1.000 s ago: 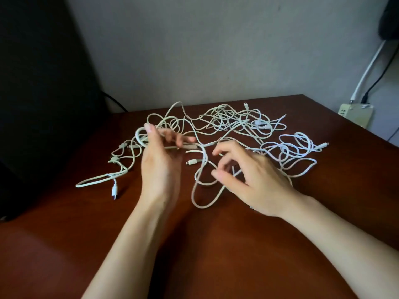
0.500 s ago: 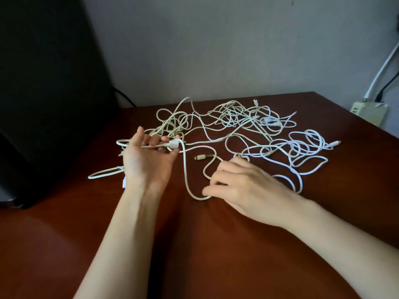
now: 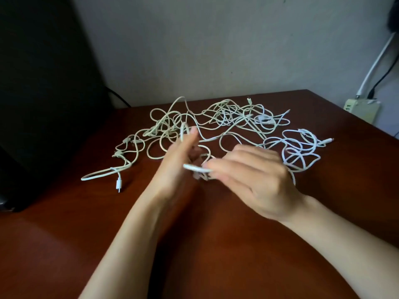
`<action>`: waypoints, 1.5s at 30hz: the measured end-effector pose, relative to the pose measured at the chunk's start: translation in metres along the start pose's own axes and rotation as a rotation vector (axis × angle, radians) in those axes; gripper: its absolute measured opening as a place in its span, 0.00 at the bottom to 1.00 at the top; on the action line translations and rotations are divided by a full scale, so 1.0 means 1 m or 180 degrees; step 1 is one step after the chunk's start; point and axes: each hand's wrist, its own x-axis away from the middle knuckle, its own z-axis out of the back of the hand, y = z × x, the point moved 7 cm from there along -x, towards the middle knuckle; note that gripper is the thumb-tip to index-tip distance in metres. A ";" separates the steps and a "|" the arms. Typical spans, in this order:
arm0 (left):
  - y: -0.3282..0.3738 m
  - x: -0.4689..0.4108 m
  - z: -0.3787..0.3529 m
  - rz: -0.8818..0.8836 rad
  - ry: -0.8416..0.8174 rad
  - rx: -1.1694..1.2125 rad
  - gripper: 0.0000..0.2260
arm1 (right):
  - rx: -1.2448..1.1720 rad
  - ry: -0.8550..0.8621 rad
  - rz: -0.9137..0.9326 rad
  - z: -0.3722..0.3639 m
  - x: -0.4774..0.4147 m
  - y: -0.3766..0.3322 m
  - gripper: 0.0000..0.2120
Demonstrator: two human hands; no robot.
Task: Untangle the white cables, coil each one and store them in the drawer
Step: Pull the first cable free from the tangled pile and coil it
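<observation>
The cables (image 3: 226, 121) lie in a loose tangle on the far half of the table (image 3: 216, 244), with one plug (image 3: 118, 183) trailing out at the left. The right hand (image 3: 250, 180) pinches a strand (image 3: 197, 168) between curled fingers, near the tangle's front edge. The left hand (image 3: 177, 160) stands upright beside it with a loop against its fingertips; blur hides whether it grips.
</observation>
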 end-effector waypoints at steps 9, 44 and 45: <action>0.001 0.020 -0.042 0.0341 -0.1007 0.0422 0.18 | 0.0015 0.0804 -0.1235 0.028 0.003 0.039 0.09; -0.004 0.025 -0.049 0.0143 -0.0961 -0.0482 0.21 | -0.0746 0.0247 -0.2715 -0.001 0.027 0.069 0.08; -0.003 0.025 -0.049 0.0141 -0.0980 -0.0560 0.22 | -0.0728 0.0257 -0.2751 -0.001 0.027 0.070 0.08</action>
